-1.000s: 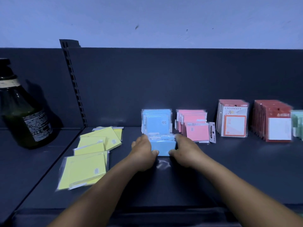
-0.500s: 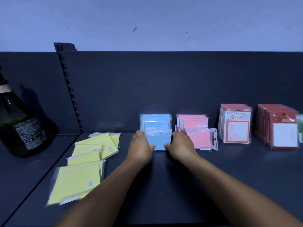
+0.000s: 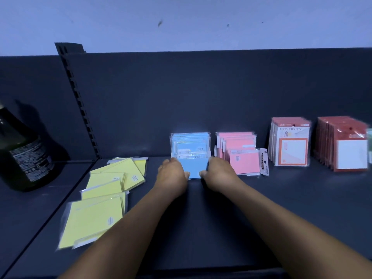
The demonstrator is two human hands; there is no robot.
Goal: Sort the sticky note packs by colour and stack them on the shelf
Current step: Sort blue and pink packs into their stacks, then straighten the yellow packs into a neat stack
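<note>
A row of blue sticky note packs (image 3: pixel 190 146) stands upright against the dark shelf's (image 3: pixel 281 208) back wall. My left hand (image 3: pixel 172 177) and my right hand (image 3: pixel 218 174) grip the two sides of the front blue pack (image 3: pixel 194 169), pressed against that row. Just to the right stands a row of pink packs (image 3: pixel 240 156), the front one leaning forward. Several yellow packs (image 3: pixel 106 190) lie flat and scattered on the shelf to the left of my arms.
Red-and-white "University" note packs (image 3: pixel 291 143) and a red-backed row (image 3: pixel 345 146) stand at the right. A dark glass bottle (image 3: pixel 22 158) stands on the neighbouring shelf at the left, beyond a slotted upright (image 3: pixel 80 105). A small tag (image 3: pixel 264 165) leans beside the pink packs.
Both hands have pushed the front blue pack back toward the wall until it rests against the blue row. The camera has moved closer and tilted.
</note>
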